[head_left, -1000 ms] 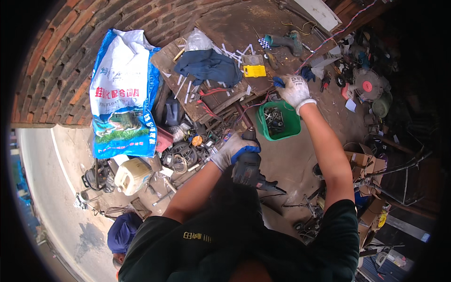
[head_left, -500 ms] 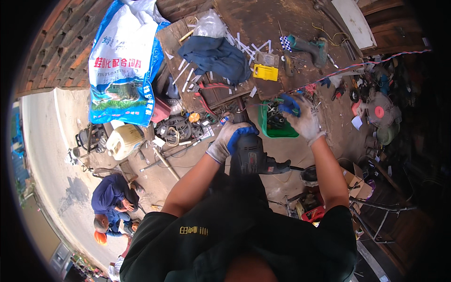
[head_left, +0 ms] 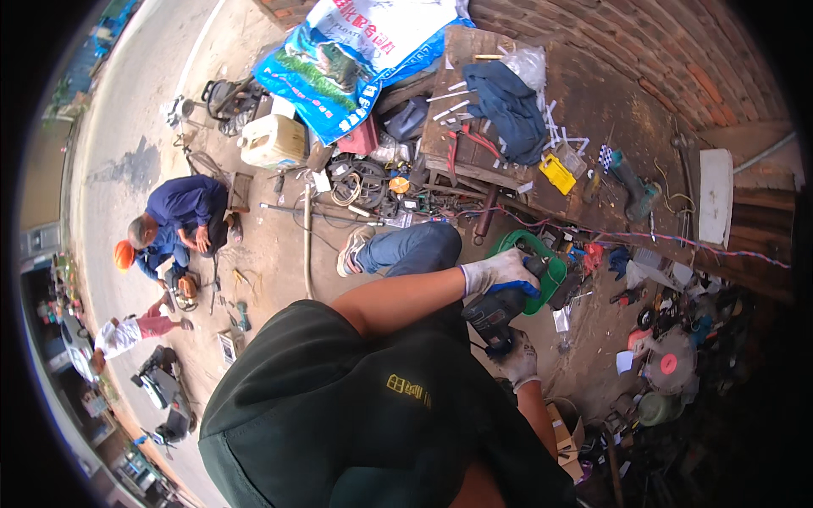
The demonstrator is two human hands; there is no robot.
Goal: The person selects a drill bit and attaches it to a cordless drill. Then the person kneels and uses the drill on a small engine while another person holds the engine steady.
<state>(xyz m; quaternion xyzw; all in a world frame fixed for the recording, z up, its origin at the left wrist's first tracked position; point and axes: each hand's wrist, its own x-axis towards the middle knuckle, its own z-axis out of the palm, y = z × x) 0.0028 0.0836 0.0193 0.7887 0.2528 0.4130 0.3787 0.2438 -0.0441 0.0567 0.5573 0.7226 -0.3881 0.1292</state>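
Note:
A dark grey power drill (head_left: pixel 493 317) lies between my hands, just below a green basin (head_left: pixel 552 279). My left hand (head_left: pixel 501 273), in a pale work glove with a blue palm, is closed over the drill's front end. My right hand (head_left: pixel 518 359), gloved alike, wraps round the drill's handle end, its fingers partly hidden behind the tool. Dark tools or parts sit inside the basin. The drill's tip is hidden by my left glove and the basin.
A wooden workbench (head_left: pixel 576 102) holds a blue cloth (head_left: pixel 506 110), a yellow case (head_left: pixel 556 174) and a boot (head_left: pixel 633 186). A red-blue cord (head_left: pixel 593 229) runs along its edge. Left are a jerrycan (head_left: pixel 273 141) and a crouching person (head_left: pixel 188 212). A fan (head_left: pixel 669 364) stands right amid clutter.
The view has swung toward the right. My right hand has left the area over the green basin and taken hold of the drill's handle. My left hand and the drill are now closer to the basin.

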